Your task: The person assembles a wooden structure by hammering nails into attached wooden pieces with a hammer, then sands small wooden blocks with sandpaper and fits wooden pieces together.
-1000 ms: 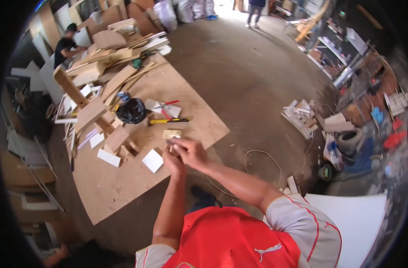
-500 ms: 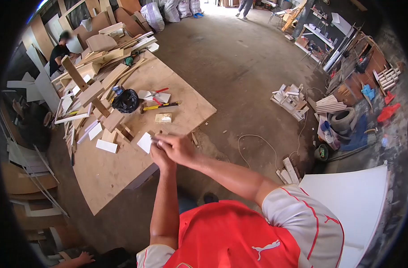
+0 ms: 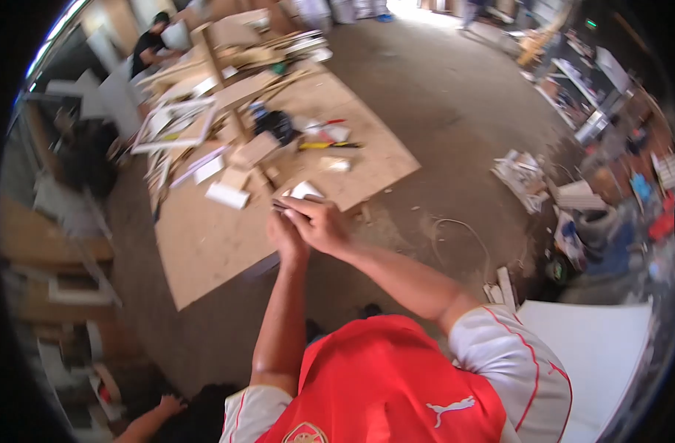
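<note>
My left hand [image 3: 286, 230] and my right hand [image 3: 319, 224] are together over the near edge of the wooden table [image 3: 219, 258]. Both are closed around something small and dark that I cannot make out. Just beyond them lies a white block [image 3: 305, 190]. Farther back on the table are a small yellowish packet [image 3: 335, 164], a yellow-and-black tool [image 3: 330, 145], red-handled pliers [image 3: 332, 122] whose shape is blurred, and a black plastic bag [image 3: 280, 127].
Wood pieces [image 3: 241, 88] are heaped on the table's far left. A person [image 3: 154, 46] sits behind them; another stands at the far doorway. Another person's arm [image 3: 154, 419] shows at the lower left. Wood scraps [image 3: 520, 179] and a cable [image 3: 470, 230] lie on the floor at right.
The view has swung, so the table appears farther right and higher. My hands, still together, have gone from beside the yellowish packet to nearer the table's front edge.
</note>
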The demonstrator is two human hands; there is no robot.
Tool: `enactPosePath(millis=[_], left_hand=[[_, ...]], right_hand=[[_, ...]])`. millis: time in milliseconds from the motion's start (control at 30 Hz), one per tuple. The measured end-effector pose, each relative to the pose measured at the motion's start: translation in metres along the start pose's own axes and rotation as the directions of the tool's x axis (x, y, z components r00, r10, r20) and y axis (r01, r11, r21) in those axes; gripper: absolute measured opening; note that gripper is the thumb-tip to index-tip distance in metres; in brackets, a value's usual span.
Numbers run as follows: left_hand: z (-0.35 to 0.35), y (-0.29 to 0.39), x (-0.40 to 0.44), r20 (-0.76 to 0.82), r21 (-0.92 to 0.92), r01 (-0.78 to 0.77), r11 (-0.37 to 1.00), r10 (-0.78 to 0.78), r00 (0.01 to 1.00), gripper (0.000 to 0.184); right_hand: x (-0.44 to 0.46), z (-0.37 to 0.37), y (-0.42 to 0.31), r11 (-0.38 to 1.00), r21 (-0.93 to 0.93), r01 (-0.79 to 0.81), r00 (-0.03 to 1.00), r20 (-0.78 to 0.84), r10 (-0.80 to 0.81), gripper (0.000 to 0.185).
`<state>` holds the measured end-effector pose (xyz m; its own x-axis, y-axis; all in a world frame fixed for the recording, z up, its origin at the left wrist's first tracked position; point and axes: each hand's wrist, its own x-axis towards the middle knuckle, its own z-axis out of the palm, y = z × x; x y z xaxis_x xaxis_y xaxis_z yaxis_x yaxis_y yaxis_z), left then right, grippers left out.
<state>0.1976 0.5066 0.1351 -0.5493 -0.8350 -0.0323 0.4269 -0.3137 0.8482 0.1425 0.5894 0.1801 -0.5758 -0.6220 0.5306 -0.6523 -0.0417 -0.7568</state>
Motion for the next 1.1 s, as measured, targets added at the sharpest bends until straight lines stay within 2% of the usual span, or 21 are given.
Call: enactPosePath(millis=[33, 67, 100, 133, 200, 233, 300, 333, 400, 467, 500, 600, 633, 733, 767, 867, 900, 1000, 1033, 1100], left_hand=[[-0.019, 0.007, 0.005, 0.002, 0.164, -0.036, 0.986, 0.037, 0.999, 0.047], [-0.029, 0.015, 0.008, -0.012, 0.096, 0.02, 0.995, -0.019, 1.0, 0.044], [-0.039, 0.022, 0.012, -0.026, 0.026, 0.075, 0.997, -0.074, 0.997, 0.042], [-0.038, 0.039, 0.008, -0.036, -0.017, 0.036, 0.999, -0.037, 0.999, 0.029], [-0.074, 0.029, 0.029, -0.083, -0.146, 0.079, 0.986, -0.092, 0.992, 0.03], [-0.093, 0.029, 0.037, -0.086, -0.046, -0.015, 0.999, 0.011, 0.996, 0.032], [-0.106, 0.042, 0.037, -0.108, -0.121, 0.059, 0.991, -0.072, 0.992, 0.033], [-0.104, 0.062, 0.032, -0.112, -0.161, 0.099, 0.982, -0.118, 0.987, 0.034], [-0.117, 0.082, 0.031, -0.047, -0.168, 0.111, 0.98, -0.12, 0.992, 0.036], [-0.143, 0.07, 0.051, -0.101, -0.254, 0.079, 0.964, -0.108, 0.989, 0.036], [-0.142, 0.087, 0.046, -0.122, -0.245, 0.065, 0.967, -0.098, 0.988, 0.038], [-0.178, 0.096, 0.054, 0.172, -0.169, 0.05, 0.984, -0.021, 0.985, 0.038], [-0.186, 0.099, 0.059, 0.194, -0.173, 0.06, 0.983, -0.026, 0.981, 0.037], [-0.206, 0.111, 0.069, 0.051, -0.193, 0.05, 0.98, -0.041, 0.998, 0.047], [-0.213, 0.116, 0.07, 0.06, -0.123, 0.031, 0.992, -0.024, 0.998, 0.05], [-0.238, 0.143, 0.069, 0.243, 0.118, -0.041, 0.992, 0.011, 0.97, 0.044], [-0.242, 0.148, 0.069, 0.279, 0.103, -0.036, 0.994, 0.006, 0.96, 0.046], [-0.251, 0.162, 0.071, 0.253, 0.111, 0.022, 0.994, -0.049, 0.966, 0.05], [-0.255, 0.161, 0.076, 0.269, 0.064, 0.025, 0.998, -0.041, 0.962, 0.051], [-0.263, 0.159, 0.087, 0.298, -0.029, 0.032, 0.999, -0.022, 0.954, 0.053]], right_hand=[[-0.004, 0.017, -0.008, 0.999, 0.019, 0.032, 0.999, -0.001, -0.032, 0.027], [0.001, 0.022, -0.016, 1.0, -0.003, 0.015, 1.0, 0.01, -0.015, 0.027], [0.007, 0.038, -0.01, 0.998, 0.058, -0.021, 0.996, -0.085, 0.026, 0.03], [0.014, 0.05, -0.015, 0.999, 0.054, 0.009, 0.986, -0.165, 0.0, 0.029], [0.014, 0.076, -0.027, 0.998, 0.042, 0.05, 0.993, -0.111, -0.045, 0.027], [0.014, 0.089, -0.031, 0.997, 0.041, 0.07, 0.994, -0.088, -0.067, 0.026], [0.012, 0.108, -0.036, 0.994, 0.03, 0.102, 0.994, -0.05, -0.101, 0.025], [0.022, 0.107, -0.051, 0.998, 0.038, -0.043, 0.998, -0.034, 0.044, 0.026], [0.031, 0.131, -0.045, 0.999, 0.04, 0.002, 0.993, -0.121, 0.003, 0.025], [0.024, 0.144, -0.061, 0.997, 0.009, 0.073, 0.997, -0.009, -0.073, 0.025], [0.022, 0.151, -0.068, 0.986, 0.016, 0.166, 0.986, -0.022, -0.166, 0.026], [0.035, 0.166, -0.073, 0.999, -0.02, -0.044, 0.999, 0.003, 0.044, 0.026], [0.038, 0.176, -0.074, 1.0, -0.009, -0.022, 1.0, -0.01, 0.022, 0.026], [0.029, 0.204, -0.088, 0.979, -0.028, 0.2, 0.98, 0.021, -0.199, 0.025], [0.029, 0.204, -0.093, 0.987, -0.085, 0.138, 0.988, 0.083, -0.131, 0.024], [0.05, 0.219, -0.08, 0.997, -0.078, 0.024, 0.995, -0.094, -0.031, 0.023], [0.051, 0.222, -0.081, 1.0, -0.008, -0.011, 0.997, -0.082, 0.01, 0.023], [0.045, 0.239, -0.089, 0.997, 0.065, 0.042, 0.996, -0.076, -0.037, 0.025], [0.042, 0.24, -0.096, 0.997, 0.073, 0.0, 1.0, -0.02, 0.001, 0.027], [0.042, 0.253, -0.092, 0.994, 0.109, 0.012, 1.0, -0.013, -0.01, 0.028]])
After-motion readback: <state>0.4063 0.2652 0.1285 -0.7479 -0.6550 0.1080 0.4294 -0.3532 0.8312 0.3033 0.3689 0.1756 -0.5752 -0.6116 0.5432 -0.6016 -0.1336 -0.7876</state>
